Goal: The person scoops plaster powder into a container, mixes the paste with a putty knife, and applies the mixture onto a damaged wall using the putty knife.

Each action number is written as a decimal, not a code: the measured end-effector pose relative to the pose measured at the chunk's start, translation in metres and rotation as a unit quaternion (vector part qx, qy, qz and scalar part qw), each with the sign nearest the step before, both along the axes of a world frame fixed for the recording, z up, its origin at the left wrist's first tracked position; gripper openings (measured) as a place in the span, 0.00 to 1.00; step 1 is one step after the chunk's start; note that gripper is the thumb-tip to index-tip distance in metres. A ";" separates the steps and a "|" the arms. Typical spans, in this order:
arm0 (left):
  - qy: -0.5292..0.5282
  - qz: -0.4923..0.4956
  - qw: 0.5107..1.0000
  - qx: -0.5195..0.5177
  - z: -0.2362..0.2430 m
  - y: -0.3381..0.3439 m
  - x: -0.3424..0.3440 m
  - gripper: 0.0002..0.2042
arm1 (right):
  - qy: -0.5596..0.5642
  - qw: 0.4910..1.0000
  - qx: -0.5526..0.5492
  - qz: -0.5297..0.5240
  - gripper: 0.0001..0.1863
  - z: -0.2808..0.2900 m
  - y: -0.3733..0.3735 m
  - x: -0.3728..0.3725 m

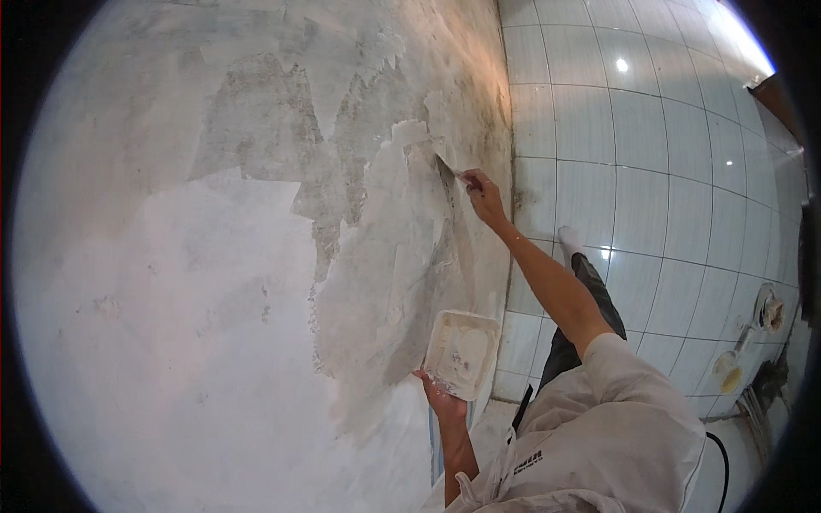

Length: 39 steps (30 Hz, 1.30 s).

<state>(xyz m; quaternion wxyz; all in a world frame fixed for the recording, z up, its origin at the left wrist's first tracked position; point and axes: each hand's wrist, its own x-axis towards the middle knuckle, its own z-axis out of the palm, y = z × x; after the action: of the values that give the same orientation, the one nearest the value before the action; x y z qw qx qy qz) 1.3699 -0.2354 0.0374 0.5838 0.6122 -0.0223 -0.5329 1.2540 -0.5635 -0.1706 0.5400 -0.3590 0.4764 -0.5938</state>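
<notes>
My right hand [483, 195] is closed round the handle of a putty knife [445, 171]. The blade lies against the wall [256, 359], at a patch of pale filler. Lower down, my left hand [445, 400] supports a shallow cream-coloured rectangular tray [463, 355] by its lower end, close to the wall. Whitish filler is smeared over the inside of the tray. Part of the left hand's fingers is hidden behind the tray. Smooth white coating covers the lower left of the wall, while rough grey patches [256, 111] show higher up.
Pale tiles [586, 201] cover the floor to the right of the wall. At the far right are a round container [770, 309], another with yellowish contents [729, 376], and a dark heap [771, 379]. A black cable [725, 466] curves by my clothing.
</notes>
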 end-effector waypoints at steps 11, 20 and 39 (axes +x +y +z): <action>-0.011 -0.045 0.999 -0.005 0.005 -0.007 0.004 0.33 | -0.040 0.999 -0.006 0.011 0.11 -0.007 0.066 0.027; -0.019 -0.084 0.996 0.018 0.000 -0.011 -0.002 0.35 | 0.009 0.995 0.081 0.053 0.15 -0.008 0.121 0.032; -0.019 -0.066 0.997 -0.026 0.003 0.012 0.009 0.36 | -0.206 0.966 0.154 0.017 0.16 0.045 0.129 -0.010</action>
<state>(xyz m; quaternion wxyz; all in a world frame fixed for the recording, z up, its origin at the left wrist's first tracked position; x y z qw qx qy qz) 1.3785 -0.2235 0.0406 0.5630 0.6036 -0.0873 -0.5578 1.2444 -0.4344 -0.1257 0.6854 -0.1491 0.4344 -0.5650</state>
